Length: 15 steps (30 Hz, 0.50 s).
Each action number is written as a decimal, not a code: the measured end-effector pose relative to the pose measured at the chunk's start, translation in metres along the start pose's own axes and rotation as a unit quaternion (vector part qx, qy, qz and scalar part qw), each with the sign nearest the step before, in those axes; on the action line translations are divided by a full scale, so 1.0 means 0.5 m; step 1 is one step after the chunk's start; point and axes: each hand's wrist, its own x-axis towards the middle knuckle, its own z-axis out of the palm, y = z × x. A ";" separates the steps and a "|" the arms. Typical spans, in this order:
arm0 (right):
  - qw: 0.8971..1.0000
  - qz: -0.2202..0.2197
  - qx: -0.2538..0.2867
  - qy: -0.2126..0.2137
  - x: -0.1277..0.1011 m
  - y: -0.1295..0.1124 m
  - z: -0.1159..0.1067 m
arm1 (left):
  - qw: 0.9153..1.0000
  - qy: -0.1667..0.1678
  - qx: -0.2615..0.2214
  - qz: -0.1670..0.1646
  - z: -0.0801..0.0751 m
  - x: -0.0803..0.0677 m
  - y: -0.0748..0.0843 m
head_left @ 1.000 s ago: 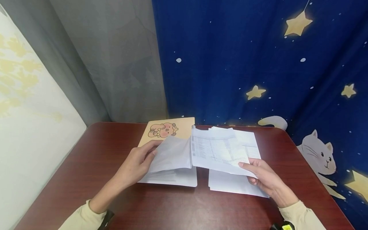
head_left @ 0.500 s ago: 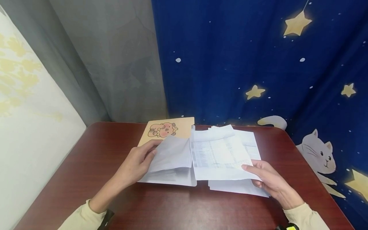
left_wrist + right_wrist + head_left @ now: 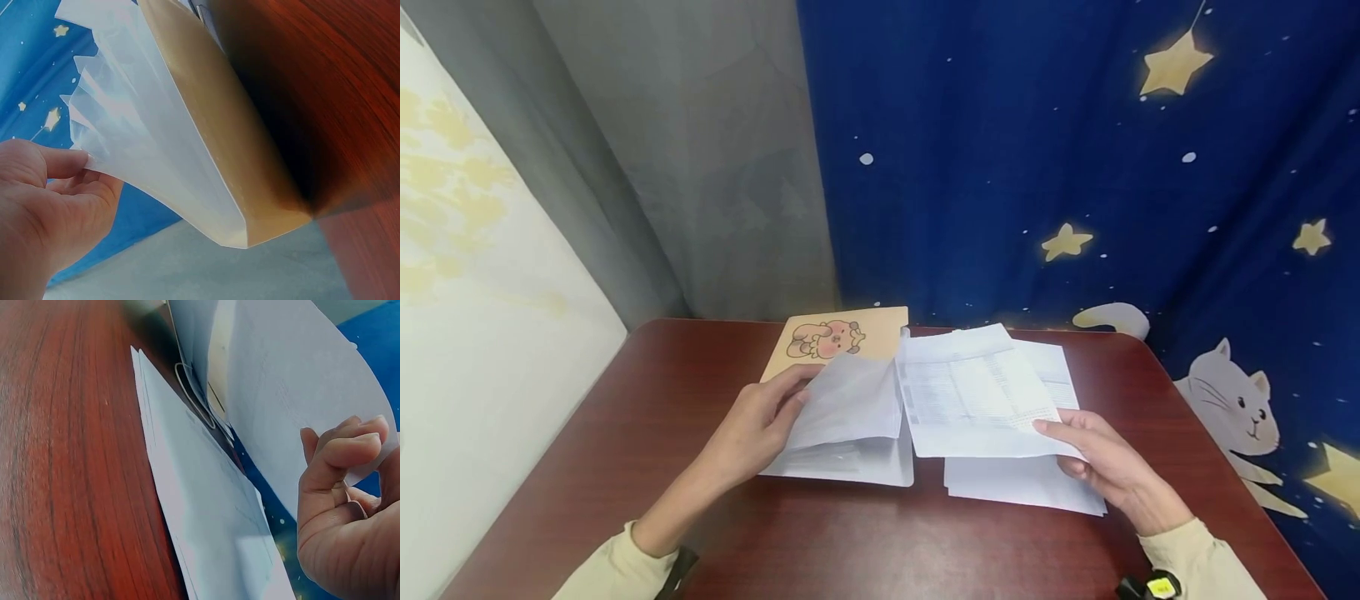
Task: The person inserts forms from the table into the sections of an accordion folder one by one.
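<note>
A folder lies on the table with a tan cover (image 3: 880, 323) bearing a cartoon animal. My left hand (image 3: 760, 433) pinches the free edge of its clear plastic sleeves (image 3: 850, 404), lifting them off the pages below. In the left wrist view the raised sleeves (image 3: 137, 119) fan away from the tan back (image 3: 219, 137). My right hand (image 3: 1108, 467) holds a printed sheet of paper (image 3: 973, 392) by its right corner, thumb on top. The sheet's left edge overlaps the sleeves' edge near the spine. In the right wrist view several fingers (image 3: 356, 450) curl against the sheet's underside.
A stack of white papers (image 3: 1022, 487) lies under the held sheet, right of the folder. The dark red-brown table (image 3: 880, 550) ends at a blue starry curtain (image 3: 1000, 208) and a grey curtain (image 3: 700, 167). A white wall (image 3: 475, 333) stands at the left.
The printed sheet has turned and shifted slightly, its front edge dropping toward me and then rising a little. My right hand has moved slightly right. The left hand stays put, still pinching the sleeves.
</note>
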 end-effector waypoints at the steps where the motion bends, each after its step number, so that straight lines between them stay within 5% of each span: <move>1: 1.000 0.001 0.001 0.001 0.002 0.000 0.003 | 1.000 0.001 0.000 0.000 0.000 -0.001 0.000; 15: 0.999 -0.011 -0.008 0.047 0.030 0.003 0.049 | 1.000 0.004 -0.002 0.008 0.003 0.001 0.004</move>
